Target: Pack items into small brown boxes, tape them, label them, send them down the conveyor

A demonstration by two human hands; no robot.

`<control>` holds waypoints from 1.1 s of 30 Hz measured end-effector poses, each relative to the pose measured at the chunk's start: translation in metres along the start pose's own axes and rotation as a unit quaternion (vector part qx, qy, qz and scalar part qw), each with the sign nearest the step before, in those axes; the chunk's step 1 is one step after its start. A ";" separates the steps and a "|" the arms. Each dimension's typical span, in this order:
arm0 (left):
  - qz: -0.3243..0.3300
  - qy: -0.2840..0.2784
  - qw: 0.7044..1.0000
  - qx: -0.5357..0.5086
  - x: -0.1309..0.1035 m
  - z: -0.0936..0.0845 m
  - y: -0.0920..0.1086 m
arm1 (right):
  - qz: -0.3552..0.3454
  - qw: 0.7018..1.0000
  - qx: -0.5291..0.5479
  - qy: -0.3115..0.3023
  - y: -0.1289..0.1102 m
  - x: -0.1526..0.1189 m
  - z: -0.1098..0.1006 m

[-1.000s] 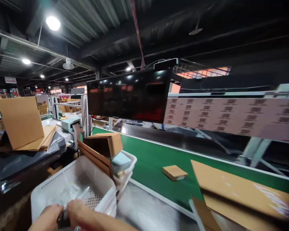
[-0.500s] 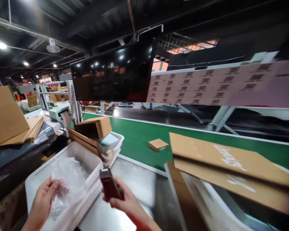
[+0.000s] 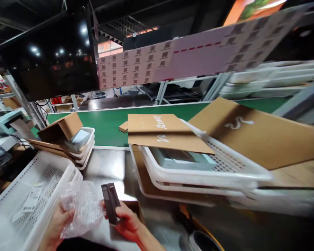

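Left hand (image 3: 59, 223): one, lower left of the frame, fingers curled, closed in a pinch; right hand (image 3: 127, 221): one, bottom centre, fingers wrapped in a grip, forearm slanting to the lower edge

bubble wrap (image 3: 84, 207) | clear, crumpled, in left grip (image 3: 58, 221) | slim dark boxes (image 3: 111, 204) | paired, tilted, in right grip (image 3: 128, 220)

green conveyor belt (image 3: 107, 118), dark wall-like screen (image 3: 49, 55), pink code-covered board (image 3: 193, 52), metal tabletop (image 3: 104, 165), seemingly dark ceiling (image 3: 115, 8)
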State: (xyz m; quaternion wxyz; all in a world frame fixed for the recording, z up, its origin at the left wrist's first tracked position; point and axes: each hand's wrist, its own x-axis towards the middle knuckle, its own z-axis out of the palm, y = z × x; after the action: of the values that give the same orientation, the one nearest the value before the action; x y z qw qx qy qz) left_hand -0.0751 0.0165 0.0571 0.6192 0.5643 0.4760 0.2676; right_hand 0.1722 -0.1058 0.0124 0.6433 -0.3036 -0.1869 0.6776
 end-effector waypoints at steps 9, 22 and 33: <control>0.071 0.124 0.982 0.121 0.019 0.049 -0.040 | -0.194 0.840 -0.506 -0.025 -0.009 0.003 -0.002; -0.113 -0.111 0.986 0.051 0.014 0.061 -0.045 | -0.083 0.713 -0.660 -0.221 -0.014 -0.024 0.004; 0.110 0.035 0.956 0.271 0.004 0.055 -0.048 | 0.023 0.841 -0.534 0.077 0.011 -0.036 -0.001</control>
State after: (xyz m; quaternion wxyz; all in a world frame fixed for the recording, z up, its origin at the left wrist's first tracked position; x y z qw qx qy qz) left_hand -0.0342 -0.0149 0.0049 0.3928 0.7501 0.4870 0.2142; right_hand 0.1638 -0.1425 0.0111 0.3777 -0.6556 -0.4629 0.4618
